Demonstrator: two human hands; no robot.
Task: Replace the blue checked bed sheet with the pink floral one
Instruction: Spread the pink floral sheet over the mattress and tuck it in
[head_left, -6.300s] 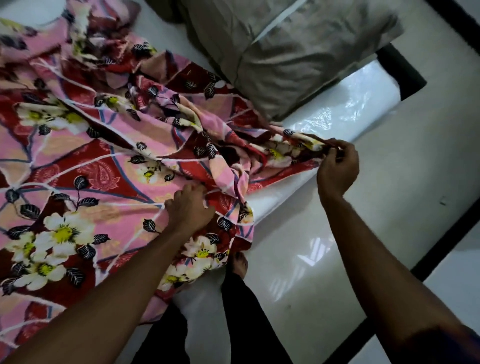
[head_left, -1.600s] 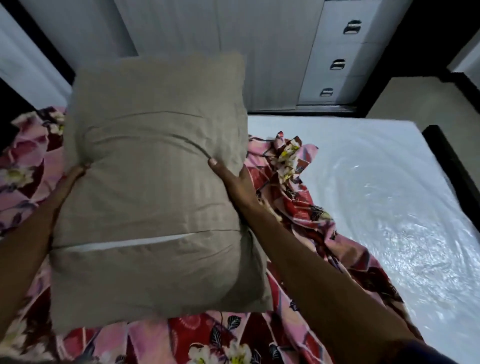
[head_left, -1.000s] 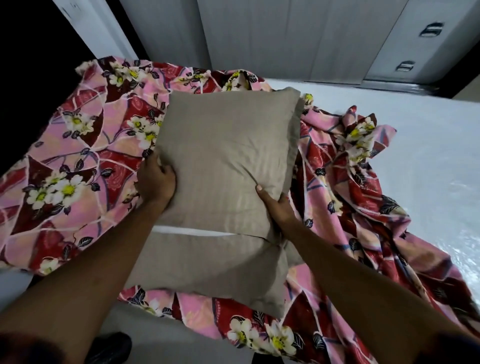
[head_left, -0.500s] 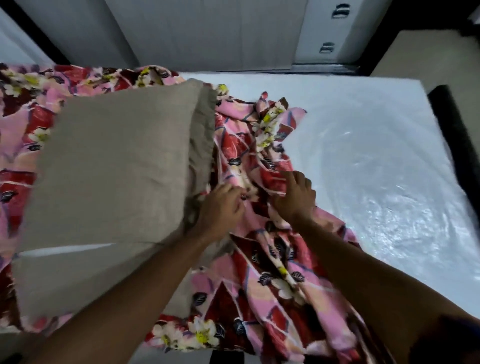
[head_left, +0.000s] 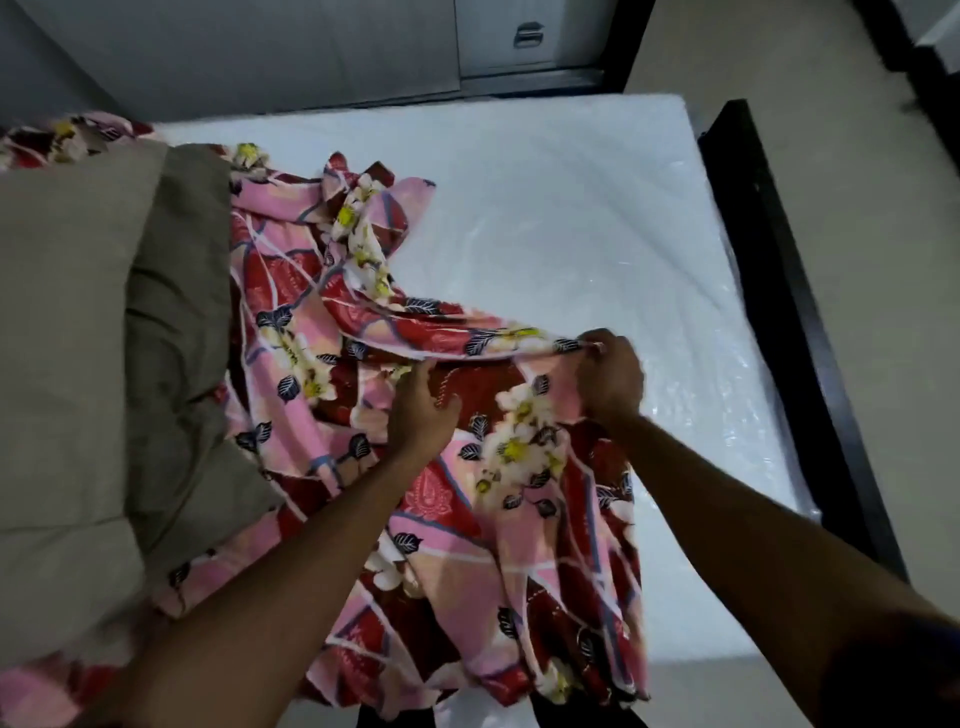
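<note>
At our left, a grey-brown pillow (head_left: 67, 364) lies on the pink floral sheet (head_left: 441, 493), which sits bunched across the middle of the mattress (head_left: 571, 208) and spills over its near side. Our left hand (head_left: 421, 410) curls its fingers into the cloth. Our right hand (head_left: 610, 376) pinches a raised, taut edge. The dark bed frame (head_left: 779, 312) runs along the right.

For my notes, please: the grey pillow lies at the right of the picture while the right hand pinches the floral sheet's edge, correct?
Not quite: the head view shows the pillow at the left; the right hand does pinch the sheet's edge.
</note>
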